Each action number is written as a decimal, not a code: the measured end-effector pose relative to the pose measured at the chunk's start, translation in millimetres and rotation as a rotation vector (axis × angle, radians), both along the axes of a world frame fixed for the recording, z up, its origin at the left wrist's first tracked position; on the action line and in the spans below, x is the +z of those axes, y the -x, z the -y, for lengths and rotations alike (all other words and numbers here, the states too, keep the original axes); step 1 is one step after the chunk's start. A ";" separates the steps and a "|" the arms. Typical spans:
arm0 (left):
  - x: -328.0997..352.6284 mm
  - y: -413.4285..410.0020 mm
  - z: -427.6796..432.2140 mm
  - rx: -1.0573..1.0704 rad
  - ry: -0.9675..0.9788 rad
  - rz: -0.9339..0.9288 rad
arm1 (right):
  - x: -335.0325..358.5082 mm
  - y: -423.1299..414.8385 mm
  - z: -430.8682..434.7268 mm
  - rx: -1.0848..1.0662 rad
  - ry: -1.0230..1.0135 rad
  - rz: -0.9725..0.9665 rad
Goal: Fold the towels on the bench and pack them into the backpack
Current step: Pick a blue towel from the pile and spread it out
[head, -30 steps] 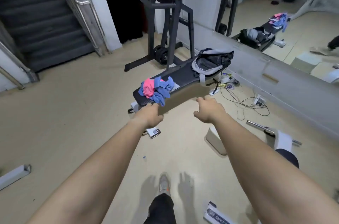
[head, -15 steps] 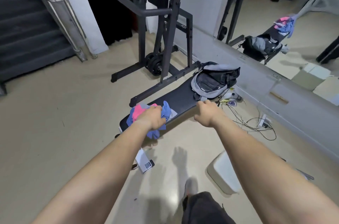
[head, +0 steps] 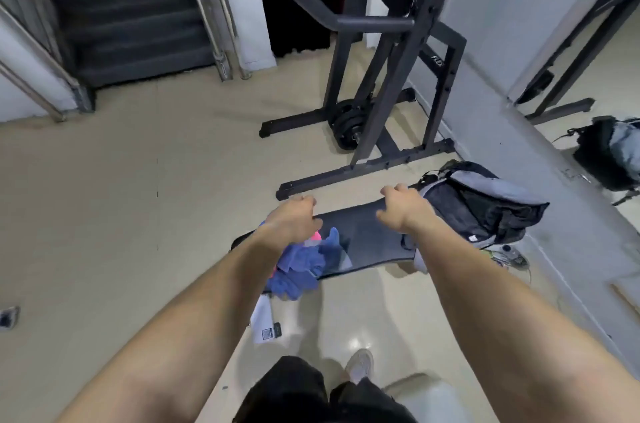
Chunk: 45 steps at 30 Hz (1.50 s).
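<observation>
Black bench (head: 367,232) | towels (head: 299,265) crumpled, blue-pink | left hand (head: 294,219), right hand (head: 403,206) loosely curled, empty

Left hand (head: 292,216) hides most of the pink towel (head: 315,236) (blurred).

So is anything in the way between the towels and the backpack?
Nothing I can see. The towels lie bunched at one end of the bench, the backpack sits at the other end, and only bare black pad lies between them. The left hand and right hand hover above the bench, holding nothing.
</observation>
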<state>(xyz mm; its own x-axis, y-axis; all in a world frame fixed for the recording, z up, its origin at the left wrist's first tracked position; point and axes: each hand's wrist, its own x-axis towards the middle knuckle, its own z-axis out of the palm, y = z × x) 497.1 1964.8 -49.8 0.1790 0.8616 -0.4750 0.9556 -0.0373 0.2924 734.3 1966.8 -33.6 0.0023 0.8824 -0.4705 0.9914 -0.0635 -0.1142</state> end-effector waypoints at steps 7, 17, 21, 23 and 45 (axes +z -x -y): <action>-26.9 9.7 -69.7 0.111 0.051 -0.005 | -17.7 25.0 -92.2 0.147 0.016 0.005; -45.9 -3.2 -117.7 0.229 0.083 -0.026 | -32.3 14.8 -168.7 0.307 0.078 -0.009; -77.3 -36.8 -130.0 0.311 0.097 -0.046 | -69.2 -13.3 -198.5 0.383 0.101 -0.023; -107.2 -59.3 -142.7 0.331 0.109 -0.056 | -104.2 -31.0 -215.9 0.424 0.115 -0.023; -485.7 -137.5 -261.3 0.334 -0.350 -0.122 | -492.5 -93.1 -309.8 0.458 -0.289 0.021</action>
<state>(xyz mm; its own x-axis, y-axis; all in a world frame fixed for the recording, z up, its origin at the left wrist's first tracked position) 634.6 2226.1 -535.5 -0.1731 0.9738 -0.1475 0.9586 0.2009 0.2019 827.4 2276.6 -526.0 -0.4065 0.8886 -0.2126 0.9124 0.4071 -0.0432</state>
